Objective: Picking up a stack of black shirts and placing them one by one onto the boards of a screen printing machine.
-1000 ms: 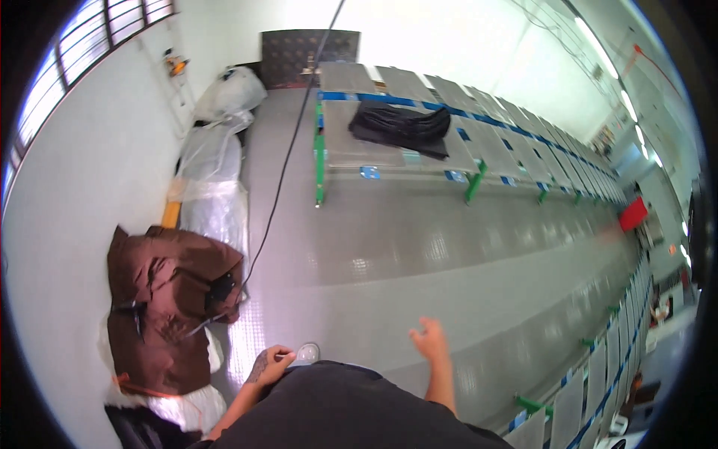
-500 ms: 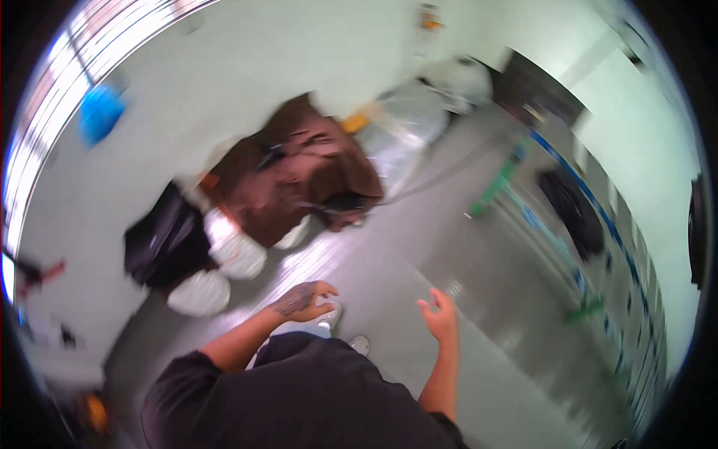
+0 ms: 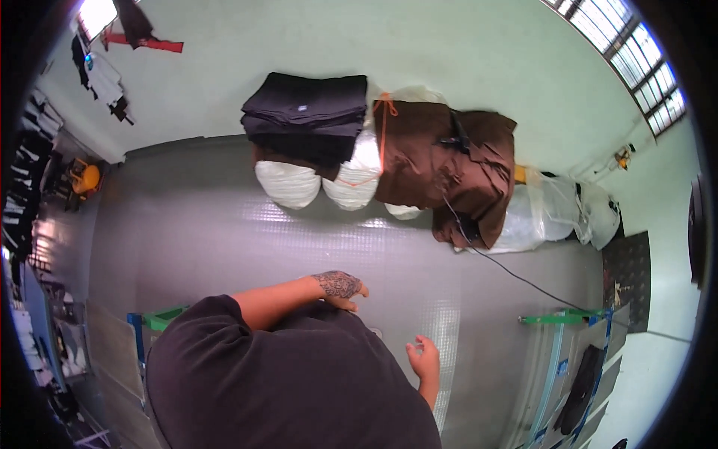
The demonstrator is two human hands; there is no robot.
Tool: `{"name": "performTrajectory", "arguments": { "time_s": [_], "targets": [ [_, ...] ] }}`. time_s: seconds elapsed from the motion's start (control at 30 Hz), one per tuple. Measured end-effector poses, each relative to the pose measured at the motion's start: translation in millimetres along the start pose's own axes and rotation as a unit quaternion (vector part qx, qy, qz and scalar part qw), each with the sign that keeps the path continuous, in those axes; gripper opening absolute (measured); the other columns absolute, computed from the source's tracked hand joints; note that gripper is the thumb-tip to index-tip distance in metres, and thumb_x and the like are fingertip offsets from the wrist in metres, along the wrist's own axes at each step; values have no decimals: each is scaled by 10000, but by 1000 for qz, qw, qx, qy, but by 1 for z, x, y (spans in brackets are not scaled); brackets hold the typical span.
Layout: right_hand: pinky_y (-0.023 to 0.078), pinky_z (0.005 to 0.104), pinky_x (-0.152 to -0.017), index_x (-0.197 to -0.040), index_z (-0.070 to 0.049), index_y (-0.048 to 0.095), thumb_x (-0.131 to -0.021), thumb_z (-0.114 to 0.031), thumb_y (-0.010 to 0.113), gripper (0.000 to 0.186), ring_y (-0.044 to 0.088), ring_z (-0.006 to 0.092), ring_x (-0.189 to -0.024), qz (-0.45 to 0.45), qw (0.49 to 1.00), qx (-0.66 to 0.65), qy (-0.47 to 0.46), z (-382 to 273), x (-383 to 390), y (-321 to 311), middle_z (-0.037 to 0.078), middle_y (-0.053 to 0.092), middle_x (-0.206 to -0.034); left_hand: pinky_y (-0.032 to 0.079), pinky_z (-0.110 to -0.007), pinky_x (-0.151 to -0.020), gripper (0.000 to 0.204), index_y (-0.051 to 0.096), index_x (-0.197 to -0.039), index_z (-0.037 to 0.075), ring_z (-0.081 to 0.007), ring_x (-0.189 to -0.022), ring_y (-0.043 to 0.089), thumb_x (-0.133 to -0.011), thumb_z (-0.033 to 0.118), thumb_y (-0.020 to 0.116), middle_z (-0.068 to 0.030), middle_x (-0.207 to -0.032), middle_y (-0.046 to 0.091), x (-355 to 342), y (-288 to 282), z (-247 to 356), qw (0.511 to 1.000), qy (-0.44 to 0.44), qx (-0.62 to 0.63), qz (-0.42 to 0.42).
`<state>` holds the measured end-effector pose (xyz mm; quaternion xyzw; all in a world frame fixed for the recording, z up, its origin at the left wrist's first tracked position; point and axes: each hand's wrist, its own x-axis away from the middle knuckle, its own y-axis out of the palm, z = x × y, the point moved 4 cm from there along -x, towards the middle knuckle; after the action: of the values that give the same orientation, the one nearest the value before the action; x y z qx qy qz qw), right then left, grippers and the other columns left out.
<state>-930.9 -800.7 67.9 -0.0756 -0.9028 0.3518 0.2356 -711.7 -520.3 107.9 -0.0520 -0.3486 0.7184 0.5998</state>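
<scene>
My left hand [image 3: 342, 289] is in front of my body with its fingers loosely bent and thumb apart, holding nothing. To its right and a little nearer, my right hand [image 3: 425, 358] hangs with fingers slightly curled and apart, also bare. Neither touches anything; the grey floor lies below them. Ahead, against the wall, a stack of folded dark cloth [image 3: 307, 108] rests on white wrapped bundles [image 3: 288, 185]. Brown cloth [image 3: 411, 161] drapes over the bundles to its right, with a black tool-like object and a dark cable on it.
The cable [image 3: 523, 278] runs across the floor to the right. Racks with green feet [image 3: 557, 318] and blue frames stand at right and left. Clear plastic-wrapped bundles [image 3: 535, 217] lie past the brown cloth. Dark garments hang at far left, near a yellow-orange object [image 3: 87, 178].
My view has turned left, so the bundles and brown cloth now lie straight ahead and the right rack sits at the lower right. Both hands remain bare.
</scene>
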Motion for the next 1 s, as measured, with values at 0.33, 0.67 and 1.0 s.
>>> {"name": "performTrajectory", "arguments": {
  "time_s": [0.33, 0.67, 1.0],
  "targets": [
    [569, 378, -813, -1251, 13, 646, -858, -264, 773, 497, 696, 256, -976, -8, 1000, -1, -11, -169, -125, 90, 167, 685, -1195, 485, -444, -1021, 575, 555, -1364, 90, -336, -1184, 622, -927, 447, 663, -161, -1308, 623, 175, -126, -196, 961, -162, 0, 225],
    [562, 358, -826, -1237, 26, 647, -847, -287, 805, 524, 698, 226, -933, -115, 990, 59, -49, -255, -254, 131, 152, 704, -1149, 493, -422, -1030, 676, 596, -1351, 64, -324, -1196, 625, -874, 534, 693, -194, -1297, 644, 297, -74, -323, 878, -408, 123, 218],
    [550, 303, -779, -1120, 27, 671, -853, -253, 823, 416, 635, 115, -803, -74, 988, -85, -104, -396, -591, 183, 35, 701, -928, 514, -424, -997, 763, 560, -1410, 79, -309, -1152, 654, -846, 570, 711, -203, -1258, 664, 309, -152, -364, 793, -527, 251, 175]
  ]
}}
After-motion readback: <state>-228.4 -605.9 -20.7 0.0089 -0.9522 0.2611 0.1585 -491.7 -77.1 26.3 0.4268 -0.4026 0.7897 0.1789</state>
